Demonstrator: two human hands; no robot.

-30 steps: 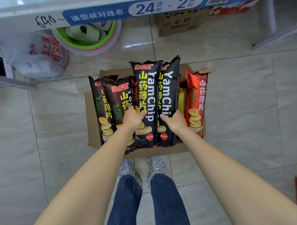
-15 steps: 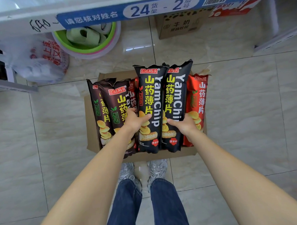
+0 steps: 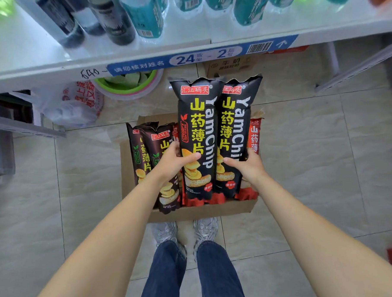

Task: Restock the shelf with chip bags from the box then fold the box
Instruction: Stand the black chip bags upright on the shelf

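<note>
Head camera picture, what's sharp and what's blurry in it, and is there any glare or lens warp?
Head view: the two black chip bags and both hands, left hand and right hand, are sharp; the bottles on the shelf are smeared and washed out by bright light; the floor tiles carry a soft sheen; the wide lens splays the forearms outward.

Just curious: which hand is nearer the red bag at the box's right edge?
Right. The right hand sits beside the red bag; the left hand is across both black bags.
</note>
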